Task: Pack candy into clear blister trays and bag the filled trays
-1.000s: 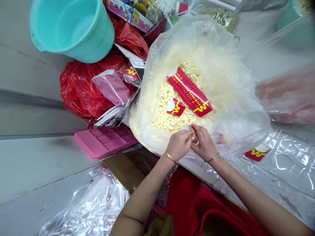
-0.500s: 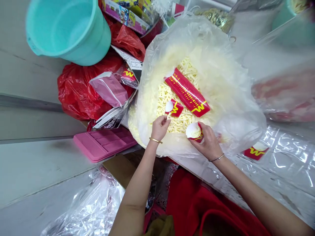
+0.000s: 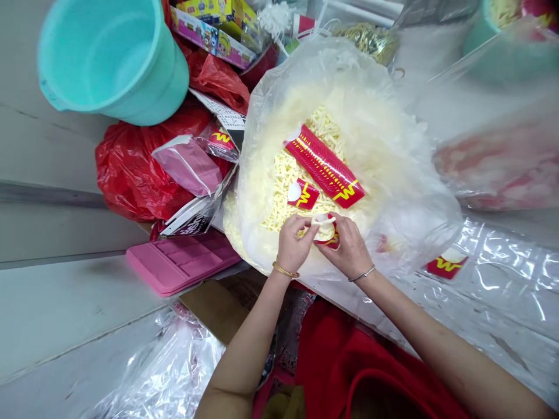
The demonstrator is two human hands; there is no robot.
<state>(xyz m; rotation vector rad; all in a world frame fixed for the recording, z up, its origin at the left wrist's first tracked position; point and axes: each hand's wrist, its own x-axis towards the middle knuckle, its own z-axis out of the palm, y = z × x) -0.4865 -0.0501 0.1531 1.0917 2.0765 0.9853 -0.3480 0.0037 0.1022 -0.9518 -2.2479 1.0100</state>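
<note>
In my right hand (image 3: 348,243) is a small red fry carton (image 3: 331,238) with a yellow mark, its white-lined mouth facing up. My left hand (image 3: 297,241) pinches a pale toy french fry (image 3: 324,222) across that mouth. Beyond my hands, many loose pale fry pieces (image 3: 283,201) lie in a big clear plastic bag (image 3: 406,192). A long nested stack of red cartons (image 3: 325,166) rests on the pieces, with a single flat carton (image 3: 303,194) beside it.
At the left stand a turquoise bucket (image 3: 174,81), a red plastic bag (image 3: 126,174) and a pink tray (image 3: 174,265). Another red carton (image 3: 448,263) lies on the plastic-covered table at right. A bag of pinkish pieces (image 3: 502,163) sits behind it.
My left hand has moved right from the loose pieces to the carton's mouth, bringing a fry piece. My right hand has shifted slightly left with the carton. The view has shifted a little.
</note>
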